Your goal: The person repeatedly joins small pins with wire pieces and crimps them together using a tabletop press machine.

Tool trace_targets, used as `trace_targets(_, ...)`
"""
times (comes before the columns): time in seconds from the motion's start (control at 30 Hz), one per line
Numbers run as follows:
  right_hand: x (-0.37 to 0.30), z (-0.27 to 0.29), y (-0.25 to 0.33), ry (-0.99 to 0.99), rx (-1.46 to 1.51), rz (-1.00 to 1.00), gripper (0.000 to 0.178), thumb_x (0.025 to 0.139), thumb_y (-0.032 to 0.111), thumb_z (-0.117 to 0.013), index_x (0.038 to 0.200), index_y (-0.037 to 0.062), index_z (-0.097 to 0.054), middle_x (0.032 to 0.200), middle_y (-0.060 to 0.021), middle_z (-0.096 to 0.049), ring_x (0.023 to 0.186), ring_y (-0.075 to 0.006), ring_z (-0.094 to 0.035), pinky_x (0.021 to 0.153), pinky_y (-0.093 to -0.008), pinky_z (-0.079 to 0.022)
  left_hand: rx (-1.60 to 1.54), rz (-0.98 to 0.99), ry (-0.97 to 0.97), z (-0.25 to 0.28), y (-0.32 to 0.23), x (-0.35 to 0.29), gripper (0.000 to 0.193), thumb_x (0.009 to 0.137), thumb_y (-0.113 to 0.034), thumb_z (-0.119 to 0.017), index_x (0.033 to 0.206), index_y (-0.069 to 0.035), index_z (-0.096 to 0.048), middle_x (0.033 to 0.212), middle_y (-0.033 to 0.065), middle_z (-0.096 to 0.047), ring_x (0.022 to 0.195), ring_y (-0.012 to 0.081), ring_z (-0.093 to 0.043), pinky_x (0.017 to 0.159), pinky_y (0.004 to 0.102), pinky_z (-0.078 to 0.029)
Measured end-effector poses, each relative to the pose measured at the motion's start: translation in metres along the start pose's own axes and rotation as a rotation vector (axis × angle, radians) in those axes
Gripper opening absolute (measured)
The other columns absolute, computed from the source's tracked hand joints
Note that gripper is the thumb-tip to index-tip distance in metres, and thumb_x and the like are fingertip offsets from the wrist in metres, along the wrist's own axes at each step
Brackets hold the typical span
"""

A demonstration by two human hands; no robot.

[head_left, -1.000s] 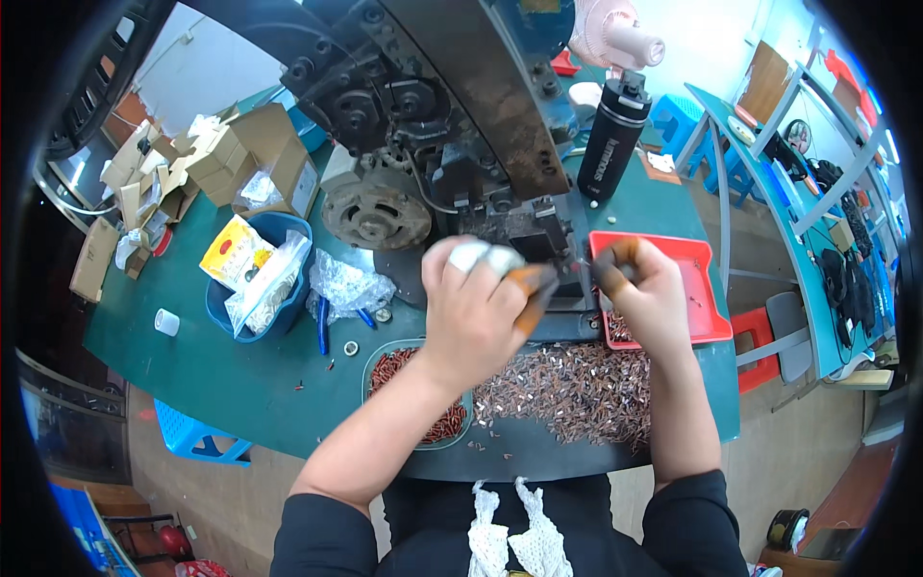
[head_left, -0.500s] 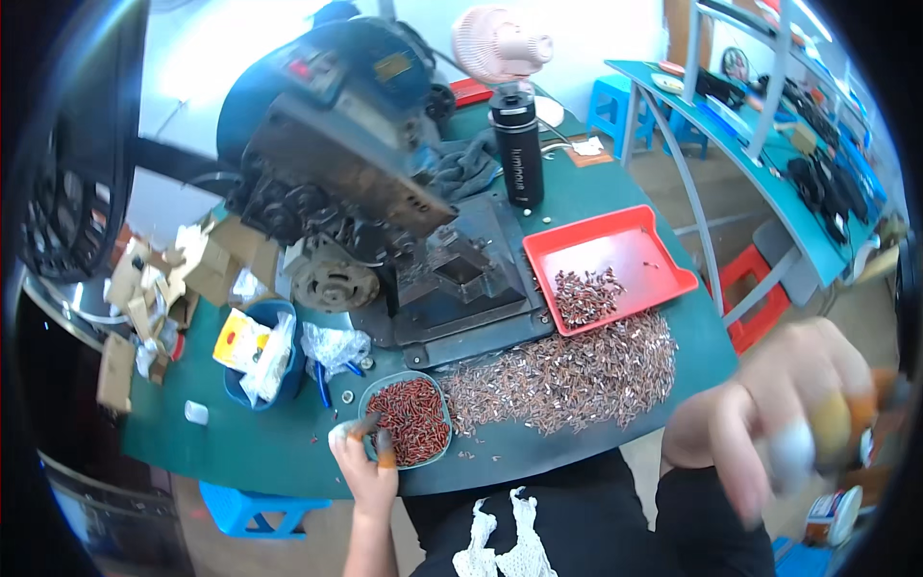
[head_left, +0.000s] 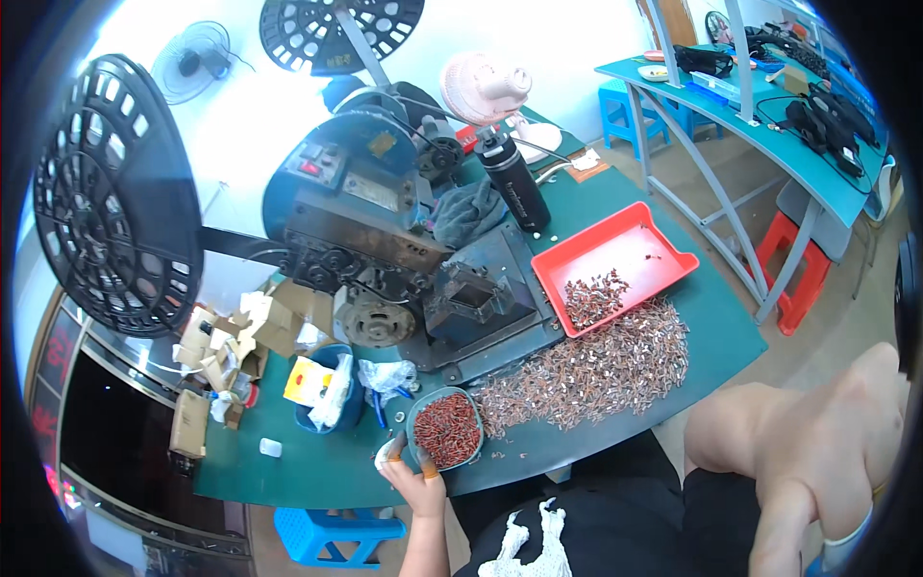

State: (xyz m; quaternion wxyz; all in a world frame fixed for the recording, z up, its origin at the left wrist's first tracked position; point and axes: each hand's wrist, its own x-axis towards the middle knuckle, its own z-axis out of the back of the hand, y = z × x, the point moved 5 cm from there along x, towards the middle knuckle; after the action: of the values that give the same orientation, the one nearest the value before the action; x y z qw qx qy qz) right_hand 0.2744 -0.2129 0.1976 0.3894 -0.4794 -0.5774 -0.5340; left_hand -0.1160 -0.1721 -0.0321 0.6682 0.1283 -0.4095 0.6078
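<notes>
My left hand (head_left: 420,489) is at the near left corner of a small green-grey bowl (head_left: 414,418), its thumb and fingers closed about the rim. Coverings in white and orange-brown sit on its fingertips. Inside the bowl lie many small dark red-brown slender pieces (head_left: 447,430). My right hand (head_left: 841,447) is stretched out past the table at the lower right. Its visible fingers point down and are apart, one wearing a pale covering; the fingertips run out of the picture, and I see nothing held.
Right of the bowl spreads a heap of small pieces (head_left: 596,375), against a red tray (head_left: 615,255) holding more. Behind stands a dark machine (head_left: 356,221) with black reels (head_left: 115,192). A black bottle (head_left: 514,183), blue bin (head_left: 348,409) and cardboard scraps (head_left: 231,341) are around it.
The view has swung left, bringing the reels into sight. My right hand has moved lower and farther out at the right. My left hand stays beside the bowl.
</notes>
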Motion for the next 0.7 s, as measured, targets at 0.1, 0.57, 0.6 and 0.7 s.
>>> trace_targets(0.1, -0.005, -0.009, 0.014, 0.046, -0.004, 0.035, 0.042, 0.097, 0.017, -0.042, 0.058, 0.0051, -0.053, 0.063, -0.0147, -0.056, 0.053, -0.0285, -0.055, 0.066, -0.0484, -0.053, -0.016, -0.008, 0.004, -0.006, -0.007, 0.004, 0.038, 0.096, -0.028, -0.057, 0.12, 0.001, -0.055, 0.113, 0.018, -0.056, 0.109, 0.0344, -0.049, 0.099, 0.045, -0.035)
trace_targets(0.57, -0.012, 0.001, 0.013, 0.102, -0.023, 0.179, 0.042, 0.098, 0.019, -0.042, 0.059, 0.0046, -0.053, 0.065, -0.0152, -0.057, 0.054, -0.029, -0.056, 0.066, -0.0485, -0.053, -0.044, 0.014, -0.003, -0.005, -0.004, -0.001, 0.033, 0.093, -0.025, -0.063, 0.113, 0.0, -0.058, 0.11, 0.017, -0.055, 0.107, 0.0337, -0.05, 0.095, 0.0437, -0.037)
trace_targets(0.6, -0.012, 0.004, 0.01, 0.09, -0.023, 0.178, 0.042, 0.098, 0.019, -0.042, 0.06, 0.0046, -0.053, 0.065, -0.0153, -0.057, 0.054, -0.0291, -0.056, 0.066, -0.0485, -0.053, 0.006, -0.014, 0.005, -0.003, -0.005, 0.0, 0.03, 0.09, -0.023, -0.065, 0.111, -0.002, -0.06, 0.108, 0.0162, -0.056, 0.106, 0.0335, -0.051, 0.095, 0.0435, -0.037)
trace_targets(0.7, -0.008, 0.015, 0.002, 0.067, -0.022, 0.169, 0.042, 0.098, 0.02, -0.042, 0.06, 0.0045, -0.053, 0.065, -0.0154, -0.057, 0.055, -0.0292, -0.056, 0.066, -0.0485, -0.053, 0.039, -0.032, 0.094, 0.001, -0.01, 0.01, 0.025, 0.085, -0.019, -0.07, 0.105, -0.006, -0.065, 0.105, 0.0146, -0.059, 0.105, 0.0334, -0.053, 0.094, 0.0435, -0.038)
